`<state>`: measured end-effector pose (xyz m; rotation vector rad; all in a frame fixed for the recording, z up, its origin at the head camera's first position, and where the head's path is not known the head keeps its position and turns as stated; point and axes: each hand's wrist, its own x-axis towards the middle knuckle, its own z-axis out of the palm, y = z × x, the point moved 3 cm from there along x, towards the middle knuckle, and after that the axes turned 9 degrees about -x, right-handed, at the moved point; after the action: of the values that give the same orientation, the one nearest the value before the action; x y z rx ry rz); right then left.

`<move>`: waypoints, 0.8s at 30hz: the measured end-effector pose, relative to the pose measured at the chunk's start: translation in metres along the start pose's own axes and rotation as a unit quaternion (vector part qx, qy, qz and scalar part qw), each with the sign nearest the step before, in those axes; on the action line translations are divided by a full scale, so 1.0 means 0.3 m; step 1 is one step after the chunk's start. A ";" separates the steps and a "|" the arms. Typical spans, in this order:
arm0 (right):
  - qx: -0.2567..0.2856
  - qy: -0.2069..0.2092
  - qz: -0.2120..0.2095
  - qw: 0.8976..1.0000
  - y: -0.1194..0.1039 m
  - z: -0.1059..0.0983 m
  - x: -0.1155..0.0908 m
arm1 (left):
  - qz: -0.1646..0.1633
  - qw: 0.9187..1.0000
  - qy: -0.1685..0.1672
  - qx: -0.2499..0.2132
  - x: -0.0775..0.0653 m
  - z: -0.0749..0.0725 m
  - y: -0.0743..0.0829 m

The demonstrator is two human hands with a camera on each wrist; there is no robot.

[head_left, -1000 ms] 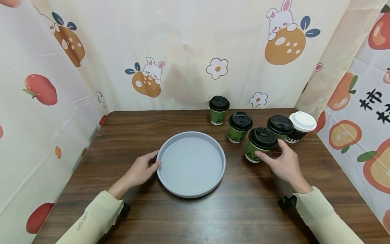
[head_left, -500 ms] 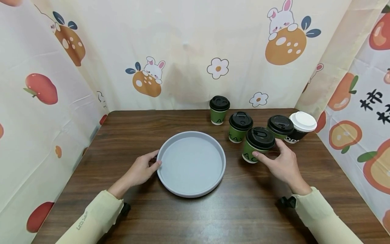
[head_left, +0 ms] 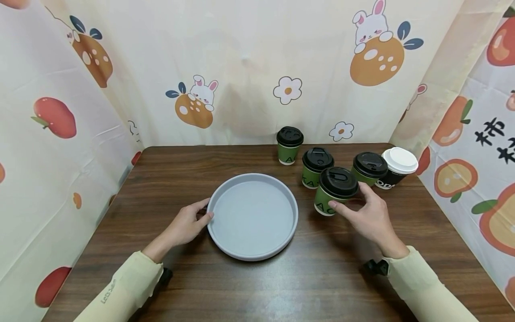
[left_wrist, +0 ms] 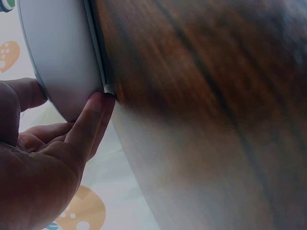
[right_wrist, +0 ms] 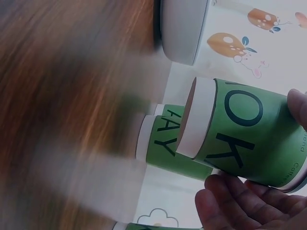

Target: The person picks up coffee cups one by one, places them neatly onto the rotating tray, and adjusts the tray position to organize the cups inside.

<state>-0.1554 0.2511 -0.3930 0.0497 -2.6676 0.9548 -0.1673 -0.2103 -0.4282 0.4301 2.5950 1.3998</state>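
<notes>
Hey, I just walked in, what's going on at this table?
A person is handling a cup and a tray. Their left hand pinches the edge of the round gray tray, and their right hand grips a green cup with a black lid to the right of the tray, not over it. Farther back on the wooden table are three more black-lidded green cups and a white-lidded dark cup.

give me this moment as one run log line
left grip: holds gray tray rim | right grip: holds black-lidded green cup | beyond: three more green cups, white-lidded black cup
</notes>
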 end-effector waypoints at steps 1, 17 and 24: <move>0.001 0.000 -0.004 1.000 -0.004 0.000 -0.001 | 0.000 1.000 0.000 0.000 0.000 0.000 0.000; 0.022 -0.001 -0.034 0.999 -0.052 0.003 -0.004 | 0.000 1.000 0.001 -0.002 -0.001 0.001 0.000; 0.019 0.004 -0.042 0.999 -0.069 0.014 -0.008 | 0.002 1.000 -0.001 0.001 -0.002 0.002 0.001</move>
<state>-0.1515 0.2324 -0.3840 0.1666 -2.6180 0.9775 -0.1666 -0.2098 -0.4283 0.4360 2.5965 1.3966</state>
